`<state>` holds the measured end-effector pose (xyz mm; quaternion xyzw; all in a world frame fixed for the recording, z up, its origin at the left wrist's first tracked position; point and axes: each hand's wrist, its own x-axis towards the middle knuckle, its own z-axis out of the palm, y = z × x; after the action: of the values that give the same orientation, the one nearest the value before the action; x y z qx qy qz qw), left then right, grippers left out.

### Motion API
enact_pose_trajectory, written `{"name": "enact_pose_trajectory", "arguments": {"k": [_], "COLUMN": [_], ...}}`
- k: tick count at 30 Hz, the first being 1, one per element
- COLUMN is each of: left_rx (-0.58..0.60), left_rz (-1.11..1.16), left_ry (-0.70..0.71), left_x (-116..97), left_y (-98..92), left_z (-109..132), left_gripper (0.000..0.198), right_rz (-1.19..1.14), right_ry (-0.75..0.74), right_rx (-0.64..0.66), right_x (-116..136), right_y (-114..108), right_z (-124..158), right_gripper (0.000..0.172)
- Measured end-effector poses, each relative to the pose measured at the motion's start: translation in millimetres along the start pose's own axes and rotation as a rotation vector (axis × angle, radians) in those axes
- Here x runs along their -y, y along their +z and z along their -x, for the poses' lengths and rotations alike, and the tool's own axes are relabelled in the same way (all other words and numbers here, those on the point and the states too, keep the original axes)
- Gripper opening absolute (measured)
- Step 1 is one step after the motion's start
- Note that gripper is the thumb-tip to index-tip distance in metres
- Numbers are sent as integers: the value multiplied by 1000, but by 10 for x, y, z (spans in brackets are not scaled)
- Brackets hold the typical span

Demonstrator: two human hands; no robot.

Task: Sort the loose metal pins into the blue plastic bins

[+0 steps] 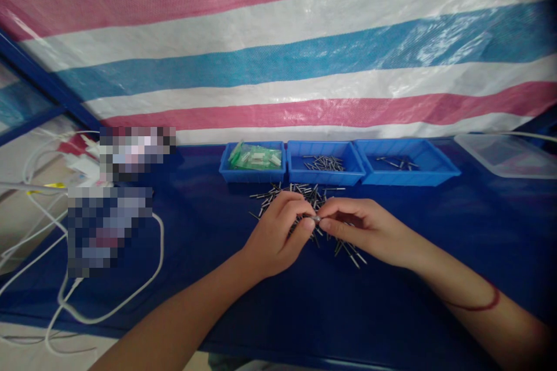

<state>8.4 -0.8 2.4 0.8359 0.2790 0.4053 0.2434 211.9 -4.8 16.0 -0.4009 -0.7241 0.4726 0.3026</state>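
Band (495, 300) is circling the right forearm (461, 284), which is reaching in from four o'clock; the left forearm (187, 310) is reaching in from eight. At nine o'clock from the hands, a white cable (162, 240) is looping over the blue table (195, 214). The left hand (278, 235) and right hand (369, 227) are meeting, and the fingers of both are pinching one small metal part (316, 218) between them. Loose pins (304, 190) are lying scattered beneath and around the hands. Past them, three blue bins are standing in a row: the left bin (252, 176), at eleven o'clock, is holding green packets (256, 157); the middle bin (324, 179), at twelve, many pins; the right bin (409, 178), at two, fewer. A striped sheet (304, 69) is hanging behind, at twelve.
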Motion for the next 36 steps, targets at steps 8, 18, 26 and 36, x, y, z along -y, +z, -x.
{"name": "enact_pose_trajectory", "arguments": {"k": [8,18,26,36], "left_rx": [101,149,224,250], "left_rz": [-124,-129,-20,-20], "left_ry": [-134,-252,-290,-312], "left_x": [-7,-9,-51,-66], "left_y": [-35,-24,-21,-21], "left_z": [-25,-20,-46,-52], "left_gripper": [15,18,22,23], "right_rz": [141,86,-147,-166], "right_ry": [-31,-85,-33,-62], "right_rx": [-39,-263,-358,-361], "right_x": [34,-47,-94,-79], "right_y": [3,108,266,261], "right_z": [-4,-8,-37,-32], "right_gripper": [16,16,16,15]}}
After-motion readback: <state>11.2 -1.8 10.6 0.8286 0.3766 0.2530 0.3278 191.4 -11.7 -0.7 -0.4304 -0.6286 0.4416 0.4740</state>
